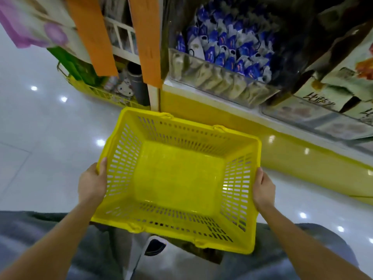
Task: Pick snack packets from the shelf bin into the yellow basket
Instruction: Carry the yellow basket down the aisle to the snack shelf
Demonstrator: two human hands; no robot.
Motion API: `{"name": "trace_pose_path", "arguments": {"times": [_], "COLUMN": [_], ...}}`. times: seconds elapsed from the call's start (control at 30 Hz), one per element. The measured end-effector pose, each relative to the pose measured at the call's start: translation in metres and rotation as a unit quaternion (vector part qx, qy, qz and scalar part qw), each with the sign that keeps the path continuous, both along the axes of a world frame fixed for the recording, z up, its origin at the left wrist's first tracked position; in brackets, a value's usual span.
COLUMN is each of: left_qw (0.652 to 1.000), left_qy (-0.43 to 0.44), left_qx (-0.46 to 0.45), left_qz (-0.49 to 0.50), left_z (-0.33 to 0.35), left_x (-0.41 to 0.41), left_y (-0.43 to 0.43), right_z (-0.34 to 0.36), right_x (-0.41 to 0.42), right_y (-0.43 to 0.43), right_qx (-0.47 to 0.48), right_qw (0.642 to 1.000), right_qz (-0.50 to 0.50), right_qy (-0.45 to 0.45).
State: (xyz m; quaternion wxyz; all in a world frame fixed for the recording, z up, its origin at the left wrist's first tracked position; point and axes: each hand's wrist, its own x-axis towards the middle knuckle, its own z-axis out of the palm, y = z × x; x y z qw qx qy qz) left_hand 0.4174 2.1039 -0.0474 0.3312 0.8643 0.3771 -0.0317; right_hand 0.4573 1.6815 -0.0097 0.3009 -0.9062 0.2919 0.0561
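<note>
I hold the yellow basket out in front of me, one hand on each short end; my left hand grips the left rim, thumb hooked over the edge onto the slotted wall, the rest of the fingers curled under the outside where I cannot see them; my right hand grips the right rim the same way, thumb on top, the other fingers wrapped round the outer side. The basket hangs above the glossy pale floor, tilted a little, its far long side near the yellow base of the shelf but not touching it; its handles lie folded down along the long rims.

The snack packets, blue and white, stand packed together in the shelf bin, which has a clear front wall and sits on the shelf above and beyond the basket, well apart from both hands; a row of paler packets presses against the inside of that clear front. To the right, another bin holds greenish packets with dark lettering. Two orange strips hang down left of the bin; below the basket I see my grey trousers and a dark shoe.
</note>
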Motion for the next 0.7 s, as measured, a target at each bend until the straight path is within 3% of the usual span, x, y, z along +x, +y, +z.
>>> {"name": "trace_pose_path", "arguments": {"times": [0.47,0.7], "left_qw": [0.997,0.991], "left_qy": [-0.04,0.029], "left_qx": [0.024,-0.014], "left_qz": [-0.066,-0.128], "left_z": [-0.042,-0.025], "left_x": [0.018,0.022], "left_y": [-0.002,0.007], "right_z": [-0.059,-0.04], "right_x": [0.008,0.011], "right_y": [-0.017,0.004], "right_qx": [-0.038,-0.075], "right_qw": [0.997,0.986], "right_qz": [0.068,0.08], "right_qy": [0.025,0.126]}}
